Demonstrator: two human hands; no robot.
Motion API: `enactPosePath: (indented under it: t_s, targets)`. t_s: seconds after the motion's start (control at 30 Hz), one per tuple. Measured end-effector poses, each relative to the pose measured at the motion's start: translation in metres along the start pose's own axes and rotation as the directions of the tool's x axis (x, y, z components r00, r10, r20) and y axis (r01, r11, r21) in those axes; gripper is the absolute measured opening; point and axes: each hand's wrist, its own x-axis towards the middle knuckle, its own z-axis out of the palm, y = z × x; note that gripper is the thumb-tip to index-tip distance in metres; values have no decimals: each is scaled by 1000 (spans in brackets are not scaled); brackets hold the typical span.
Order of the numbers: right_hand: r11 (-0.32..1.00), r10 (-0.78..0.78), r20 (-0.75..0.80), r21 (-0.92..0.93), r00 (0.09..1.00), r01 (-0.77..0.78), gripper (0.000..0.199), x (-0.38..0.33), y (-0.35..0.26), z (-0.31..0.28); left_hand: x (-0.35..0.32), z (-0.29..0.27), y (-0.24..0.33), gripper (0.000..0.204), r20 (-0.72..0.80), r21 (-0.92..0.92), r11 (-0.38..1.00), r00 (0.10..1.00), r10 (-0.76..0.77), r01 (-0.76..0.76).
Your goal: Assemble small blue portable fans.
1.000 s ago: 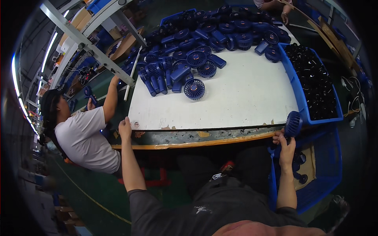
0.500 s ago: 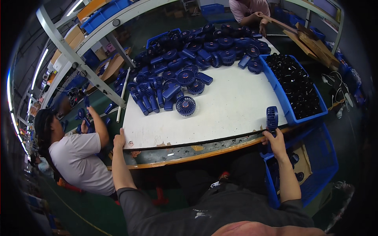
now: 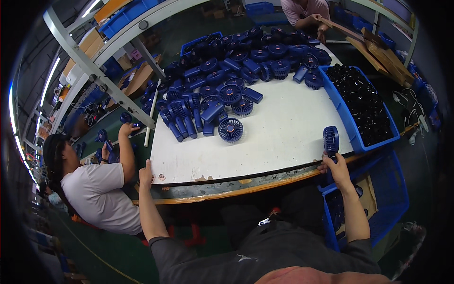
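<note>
My right hand (image 3: 336, 169) grips a dark blue handheld fan (image 3: 331, 140) by its handle, with the round head upright above the near right edge of a white board (image 3: 279, 118). At the board's near left corner, my left hand (image 3: 145, 174) is closed on the edge, thumb uppermost; its other fingers are partly hidden. A single blue fan (image 3: 231, 130) stands apart on the board, head facing up. Behind it a large heap of similar blue fans (image 3: 230, 94) covers the far and left parts of the board.
To the right, a blue crate (image 3: 341, 111) holds many glossy black parts (image 3: 362, 104). Below it sits another blue bin (image 3: 395, 189) with cardboard and dark pieces. A metal frame post (image 3: 118, 97) rises at left. One co-worker (image 3: 97, 189) sits left; another (image 3: 307, 13) stands at the far side.
The whole scene has shifted slightly right and down in view. My hands keep their holds on the fan and the board. The left co-worker's hand has reached out toward the frame post.
</note>
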Motion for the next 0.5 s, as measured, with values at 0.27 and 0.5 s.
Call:
enactPosePath:
  t_s: [0.27, 0.5]
  targets:
    - [998, 12, 9, 69, 1000, -13, 32, -1, -1, -2, -15, -3, 2, 71, -33, -32, 999, 999, 40, -41]
    - [994, 28, -12, 110, 1000, -27, 33, 1, 6, -2, -23, -7, 8, 70, -14, -6, 1000, 1000, 28, -28]
